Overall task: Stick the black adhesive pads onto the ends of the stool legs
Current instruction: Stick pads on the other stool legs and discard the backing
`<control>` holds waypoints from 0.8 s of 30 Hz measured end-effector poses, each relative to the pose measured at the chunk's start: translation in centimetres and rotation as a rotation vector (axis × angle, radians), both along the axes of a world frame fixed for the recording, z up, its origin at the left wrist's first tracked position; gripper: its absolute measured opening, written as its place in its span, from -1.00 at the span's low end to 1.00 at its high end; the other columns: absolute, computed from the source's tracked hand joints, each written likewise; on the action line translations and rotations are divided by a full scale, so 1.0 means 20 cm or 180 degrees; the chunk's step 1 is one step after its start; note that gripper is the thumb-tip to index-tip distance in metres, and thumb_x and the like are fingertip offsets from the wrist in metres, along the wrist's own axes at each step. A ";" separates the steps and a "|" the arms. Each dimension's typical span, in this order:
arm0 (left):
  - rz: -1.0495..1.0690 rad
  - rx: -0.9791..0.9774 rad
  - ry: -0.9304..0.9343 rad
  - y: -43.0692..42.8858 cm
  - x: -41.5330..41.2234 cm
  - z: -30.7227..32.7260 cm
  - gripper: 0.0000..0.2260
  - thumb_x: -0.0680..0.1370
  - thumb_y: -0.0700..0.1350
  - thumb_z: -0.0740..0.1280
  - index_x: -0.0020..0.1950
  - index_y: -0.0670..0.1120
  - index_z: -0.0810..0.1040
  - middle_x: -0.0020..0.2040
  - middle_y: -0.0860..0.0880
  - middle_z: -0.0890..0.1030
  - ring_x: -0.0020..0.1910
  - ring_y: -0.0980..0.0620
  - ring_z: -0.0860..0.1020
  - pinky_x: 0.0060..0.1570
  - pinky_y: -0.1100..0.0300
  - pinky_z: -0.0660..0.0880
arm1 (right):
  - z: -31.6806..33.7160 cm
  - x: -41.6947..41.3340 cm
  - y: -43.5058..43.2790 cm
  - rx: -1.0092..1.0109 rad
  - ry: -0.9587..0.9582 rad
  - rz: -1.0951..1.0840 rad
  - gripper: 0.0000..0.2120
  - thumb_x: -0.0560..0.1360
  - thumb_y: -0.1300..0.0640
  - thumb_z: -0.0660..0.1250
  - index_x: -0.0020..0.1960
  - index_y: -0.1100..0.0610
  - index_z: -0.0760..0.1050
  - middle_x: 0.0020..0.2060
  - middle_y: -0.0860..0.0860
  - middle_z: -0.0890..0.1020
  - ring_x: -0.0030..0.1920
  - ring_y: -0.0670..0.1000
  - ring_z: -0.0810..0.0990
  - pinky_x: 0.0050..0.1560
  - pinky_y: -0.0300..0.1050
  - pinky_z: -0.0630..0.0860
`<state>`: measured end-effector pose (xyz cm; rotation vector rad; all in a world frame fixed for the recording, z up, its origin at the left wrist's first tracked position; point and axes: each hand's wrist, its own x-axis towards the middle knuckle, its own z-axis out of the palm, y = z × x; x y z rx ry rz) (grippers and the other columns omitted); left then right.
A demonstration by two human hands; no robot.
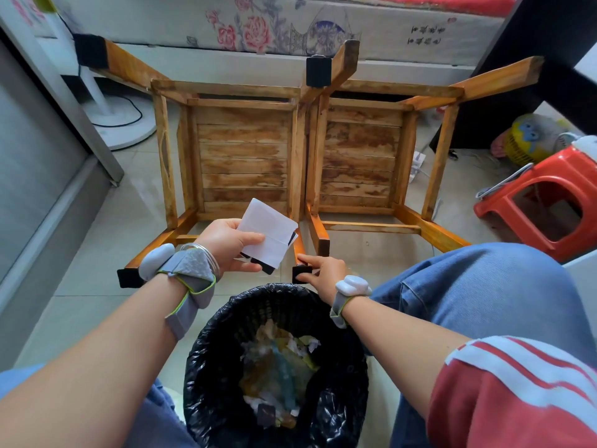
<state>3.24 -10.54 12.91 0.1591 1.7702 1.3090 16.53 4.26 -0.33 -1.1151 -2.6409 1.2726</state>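
Observation:
Two wooden stools lie upside down side by side on the tiled floor, the left stool (242,150) and the right stool (361,156). Black pads cover the left stool's leg ends at far left (91,50), far right (319,71), near left (127,277) and near right (301,273). My left hand (231,245) holds a white backing sheet (268,232) with black pads showing under its lower edge. My right hand (323,270) pinches the black pad on the near right leg end. The right stool's leg ends (323,247) show bare wood.
A bin lined with a black bag (277,367), holding paper scraps, stands between my knees. A red plastic stool (542,202) is at the right. A white fan base (119,121) stands at the left. A mattress edge (290,30) runs behind the stools.

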 end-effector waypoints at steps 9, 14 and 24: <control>0.0026 0.0125 -0.0061 0.00 0.00 -0.01 -0.80 0.47 -0.26 0.35 0.09 -0.18 0.52 -0.11 -0.15 0.57 -0.19 -0.12 0.59 -0.52 0.17 0.58 | -0.04 0.00 -0.01 0.0434 -0.0152 0.0265 -0.45 0.38 0.08 0.47 0.27 -0.25 0.36 0.13 -0.04 0.62 -0.01 0.05 0.61 0.01 -0.02 0.57; -0.0010 0.0115 -0.0089 0.01 0.02 -0.01 -0.80 0.47 -0.26 0.36 0.09 -0.20 0.53 -0.11 -0.16 0.59 -0.19 -0.13 0.60 -0.52 0.17 0.58 | 0.02 -0.03 0.00 0.0635 -0.0423 0.0580 -0.51 0.41 0.11 0.42 0.27 -0.14 0.35 0.13 0.04 0.62 0.06 0.14 0.60 0.04 0.04 0.57; -0.0046 0.0321 -0.0006 0.02 0.03 0.04 -0.78 0.42 -0.20 0.43 0.05 -0.17 0.56 -0.11 -0.15 0.60 -0.23 -0.10 0.60 -0.54 0.22 0.55 | 0.63 -0.17 0.14 -0.0372 0.0441 0.0024 -0.68 0.58 -0.04 0.17 -0.26 0.02 0.55 -0.34 0.00 0.65 -0.41 -0.10 0.61 -0.37 -0.14 0.58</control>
